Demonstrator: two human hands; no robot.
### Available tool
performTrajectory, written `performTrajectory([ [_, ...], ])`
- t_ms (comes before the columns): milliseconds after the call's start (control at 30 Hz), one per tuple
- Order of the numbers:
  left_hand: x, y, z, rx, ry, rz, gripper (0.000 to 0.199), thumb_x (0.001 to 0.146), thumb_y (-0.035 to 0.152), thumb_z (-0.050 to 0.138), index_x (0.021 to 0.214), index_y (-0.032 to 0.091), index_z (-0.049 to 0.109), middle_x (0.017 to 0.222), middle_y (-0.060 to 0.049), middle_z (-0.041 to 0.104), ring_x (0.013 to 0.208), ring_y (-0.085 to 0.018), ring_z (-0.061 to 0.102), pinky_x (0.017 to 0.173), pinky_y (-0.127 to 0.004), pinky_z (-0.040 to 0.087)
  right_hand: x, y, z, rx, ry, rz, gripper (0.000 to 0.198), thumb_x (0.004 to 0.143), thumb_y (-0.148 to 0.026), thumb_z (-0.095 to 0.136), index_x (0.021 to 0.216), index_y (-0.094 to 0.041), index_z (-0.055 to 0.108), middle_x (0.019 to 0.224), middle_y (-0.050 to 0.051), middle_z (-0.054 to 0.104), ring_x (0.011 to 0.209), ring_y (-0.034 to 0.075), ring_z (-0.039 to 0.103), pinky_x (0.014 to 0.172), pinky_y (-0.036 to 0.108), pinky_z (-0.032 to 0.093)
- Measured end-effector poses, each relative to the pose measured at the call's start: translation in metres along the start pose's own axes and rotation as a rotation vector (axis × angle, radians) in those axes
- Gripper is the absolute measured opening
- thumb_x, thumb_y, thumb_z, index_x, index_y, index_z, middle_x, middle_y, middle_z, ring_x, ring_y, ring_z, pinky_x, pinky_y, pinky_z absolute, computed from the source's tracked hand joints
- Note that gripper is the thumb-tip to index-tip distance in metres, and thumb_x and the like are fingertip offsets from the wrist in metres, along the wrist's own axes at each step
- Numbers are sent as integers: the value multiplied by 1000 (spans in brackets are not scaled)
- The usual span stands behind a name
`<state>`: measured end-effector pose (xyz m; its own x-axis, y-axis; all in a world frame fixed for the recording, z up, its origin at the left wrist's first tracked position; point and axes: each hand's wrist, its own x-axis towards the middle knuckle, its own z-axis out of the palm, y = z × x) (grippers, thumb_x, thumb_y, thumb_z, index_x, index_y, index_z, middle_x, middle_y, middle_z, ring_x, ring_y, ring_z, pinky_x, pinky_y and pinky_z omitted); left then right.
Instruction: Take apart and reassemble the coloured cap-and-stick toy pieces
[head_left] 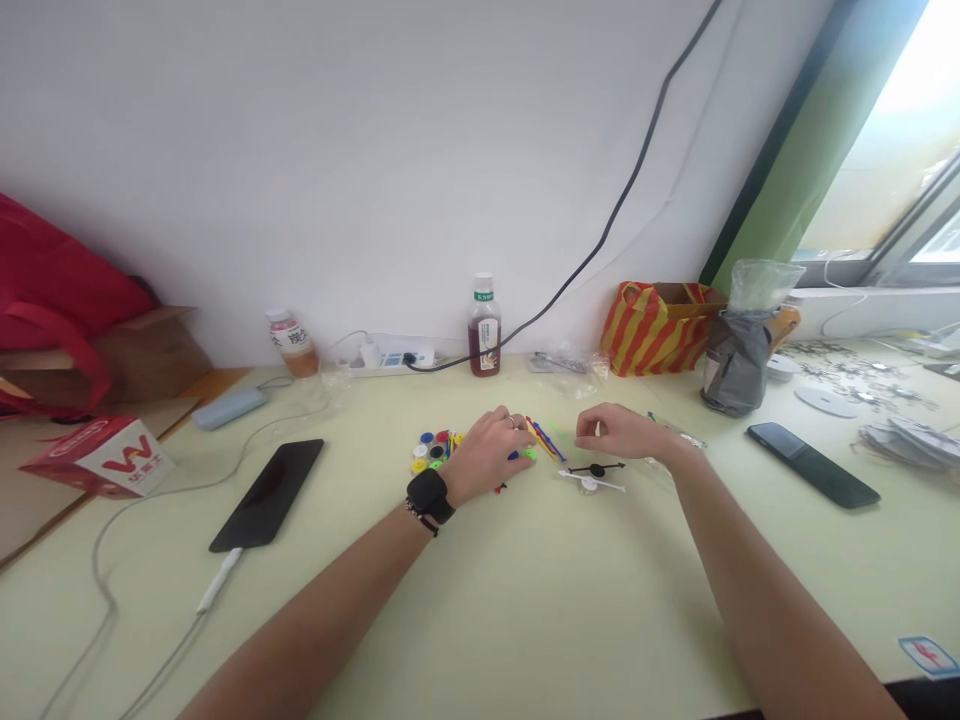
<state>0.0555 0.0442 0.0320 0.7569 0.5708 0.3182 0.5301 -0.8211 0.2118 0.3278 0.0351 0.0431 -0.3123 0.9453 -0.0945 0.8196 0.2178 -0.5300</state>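
Observation:
My left hand, with a black watch on the wrist, is bent over a group of small coloured plastic discs. Its fingers curl inward; blue and green bits show by the fingertips, and what they grip is hidden. To the right, my right hand has thumb and forefinger drawn together, close to a pale green piece; anything between them is too small to make out. Red, yellow and blue arrow pieces lie between the hands. Below my right hand are a black arrow spinner and a white one.
Phones lie left and right, the left one cabled. A dark drink bottle and a power strip stand by the wall. A striped bag, grey bag and white discs are at right; a red-white box at left.

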Motion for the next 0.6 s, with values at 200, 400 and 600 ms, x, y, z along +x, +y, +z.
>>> performTrajectory([
  [200, -3, -11, -16, -38, -11, -16, 28, 88, 39, 71, 112, 25, 72, 109, -6, 69, 98, -26, 58, 87, -39, 46, -17, 7, -19, 46, -197, 1, 13, 71, -33, 74, 80, -24, 75, 82, 2, 72, 75, 19, 63, 63, 27, 44],
  [400, -6, -20, -13, -37, -91, -13, 35, 88, 39, 72, 120, 25, 69, 117, -6, 68, 100, -27, 57, 86, -37, 46, -16, 11, -17, 92, -258, -3, 15, 65, -29, 77, 79, -24, 78, 81, 2, 72, 77, 21, 63, 64, 27, 44],
  [600, -3, -18, -2, 41, -60, -11, 32, 93, 46, 66, 118, 25, 68, 115, -6, 69, 98, -26, 57, 84, -38, 43, -13, 4, -14, 97, -289, -23, 16, 68, -31, 75, 82, -24, 77, 80, 2, 71, 77, 20, 62, 64, 27, 44],
])
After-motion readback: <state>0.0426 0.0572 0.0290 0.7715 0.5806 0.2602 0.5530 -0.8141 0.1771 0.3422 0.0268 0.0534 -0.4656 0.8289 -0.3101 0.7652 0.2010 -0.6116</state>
